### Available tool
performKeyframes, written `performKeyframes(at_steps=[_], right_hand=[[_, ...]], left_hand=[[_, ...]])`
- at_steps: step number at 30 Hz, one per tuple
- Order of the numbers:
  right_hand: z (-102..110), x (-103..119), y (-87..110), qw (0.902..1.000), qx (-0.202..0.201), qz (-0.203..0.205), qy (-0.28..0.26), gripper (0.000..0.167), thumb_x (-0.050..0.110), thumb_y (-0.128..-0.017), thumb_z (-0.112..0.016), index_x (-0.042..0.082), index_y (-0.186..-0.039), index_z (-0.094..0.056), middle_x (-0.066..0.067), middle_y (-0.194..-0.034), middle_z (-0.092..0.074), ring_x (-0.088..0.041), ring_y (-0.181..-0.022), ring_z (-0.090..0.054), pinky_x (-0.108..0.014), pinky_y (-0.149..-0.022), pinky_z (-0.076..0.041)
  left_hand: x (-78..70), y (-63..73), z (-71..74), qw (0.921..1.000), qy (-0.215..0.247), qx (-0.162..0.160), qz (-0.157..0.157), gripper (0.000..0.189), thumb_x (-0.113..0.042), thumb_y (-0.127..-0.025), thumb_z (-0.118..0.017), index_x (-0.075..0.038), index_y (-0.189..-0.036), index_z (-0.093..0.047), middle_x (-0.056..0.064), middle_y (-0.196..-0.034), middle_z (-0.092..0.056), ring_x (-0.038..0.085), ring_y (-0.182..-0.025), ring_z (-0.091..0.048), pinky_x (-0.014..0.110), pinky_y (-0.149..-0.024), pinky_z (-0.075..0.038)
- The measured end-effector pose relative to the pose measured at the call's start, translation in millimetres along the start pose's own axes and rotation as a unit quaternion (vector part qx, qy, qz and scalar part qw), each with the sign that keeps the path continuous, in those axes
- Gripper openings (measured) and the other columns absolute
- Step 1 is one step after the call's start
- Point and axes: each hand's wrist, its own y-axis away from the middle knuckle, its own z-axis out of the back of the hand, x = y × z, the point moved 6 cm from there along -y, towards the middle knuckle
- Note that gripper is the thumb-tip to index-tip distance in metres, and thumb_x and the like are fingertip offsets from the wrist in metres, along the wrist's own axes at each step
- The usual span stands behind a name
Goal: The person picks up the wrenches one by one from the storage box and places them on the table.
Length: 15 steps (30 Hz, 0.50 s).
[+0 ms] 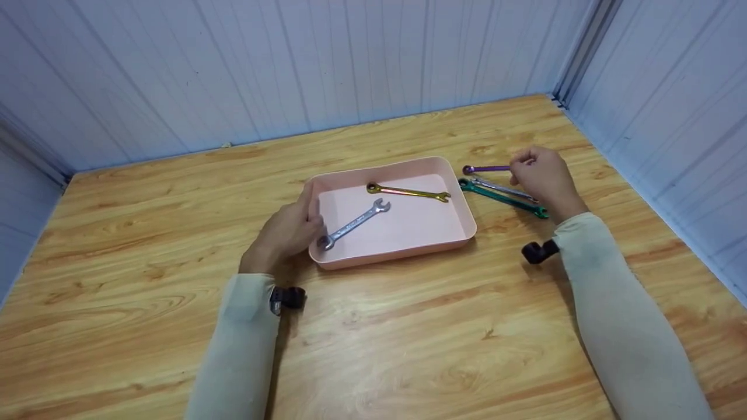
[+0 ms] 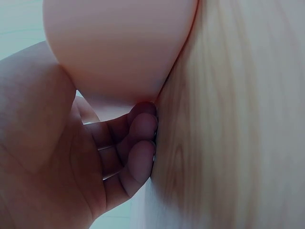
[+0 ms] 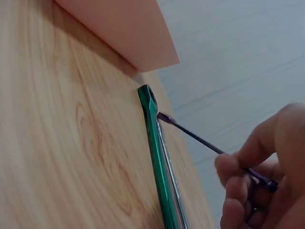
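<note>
- Head view gives me the main relation: the purple wrench (image 1: 489,168) lies to the left of the fingers (image 3: 228,169) of my right hand (image 1: 545,178), with its ring end pointing leftward to the tray (image 1: 397,252).
- Its long axis goes nearly sideways over the desk (image 1: 379,332), and between the ring end and the right wall of the tray there is only a small gap.
- My right hand is the nearer one: it has this wrench pinched between thumb and fingers, close to the end opposite the ring.
- Right wrist view shows the wrench slanting away from my grip, the held end raised above the desk; whether the far end touches the desk, I cannot tell.
- My left hand (image 1: 285,228) is on the other side, well apart from the wrench; its fingers are bent and grip the left wall of the tray.
- On the near side of the purple wrench lie a thin silver wrench (image 1: 503,189) and a green wrench (image 1: 505,199), close together.
- About its look: the shaft is slim, straight and purple, with a small round head; the other end is mostly covered by my hand.
- Inside the pale pink tray rest a gold wrench (image 1: 408,192) and a broader silver wrench (image 1: 354,224).
</note>
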Motion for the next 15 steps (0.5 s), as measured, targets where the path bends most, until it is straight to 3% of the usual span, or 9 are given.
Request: performKeyframes(at_steps=[3,6,12,15], right_hand=[[-1.5,-5.7,-2.6,0.9989,0.025,-0.005,0.039,0.031,0.024,-0.098,-0.048,0.007,-0.12,-0.062,-0.013,-0.1,-0.069,-0.019,-0.062,-0.053,-0.035,-0.053,-0.045],[-3.7,-8.2,-4.3,0.9967,0.037,0.0,0.073,0.033,0.023,-0.097,-0.049,0.005,-0.121,-0.065,-0.014,-0.101,-0.069,-0.019,-0.062,-0.054,-0.035,-0.055,-0.044],[-6.2,-8.9,-4.9,0.9924,0.041,0.006,0.116,0.036,0.023,-0.097,-0.047,0.003,-0.12,-0.067,-0.017,-0.118,-0.062,-0.029,-0.091,-0.055,-0.043,-0.076,-0.045],[-5.5,-11.3,-5.1,0.9925,0.041,-0.007,0.115,0.035,0.022,-0.098,-0.049,0.004,-0.122,-0.067,-0.019,-0.122,-0.06,-0.033,-0.099,-0.055,-0.045,-0.081,-0.045]], left_hand=[[-0.2,0.8,0.5,0.9999,-0.005,0.0,-0.009,0.079,-0.032,-0.1,-0.045,-0.022,-0.163,0.003,0.011,-0.103,-0.064,0.029,-0.095,-0.056,0.043,-0.087,-0.041],[0.4,0.5,0.9,0.9999,-0.008,-0.001,-0.008,0.08,-0.032,-0.099,-0.045,-0.021,-0.163,0.002,0.011,-0.105,-0.064,0.028,-0.097,-0.055,0.043,-0.088,-0.04],[2.0,-0.1,-0.3,0.9999,-0.003,0.003,0.01,0.08,-0.031,-0.1,-0.045,-0.024,-0.162,0.004,0.011,-0.117,-0.062,0.029,-0.104,-0.053,0.044,-0.091,-0.039],[1.4,0.1,0.1,1.0,-0.003,0.004,0.008,0.08,-0.031,-0.1,-0.045,-0.024,-0.162,0.004,0.01,-0.12,-0.062,0.029,-0.105,-0.053,0.044,-0.093,-0.04]])
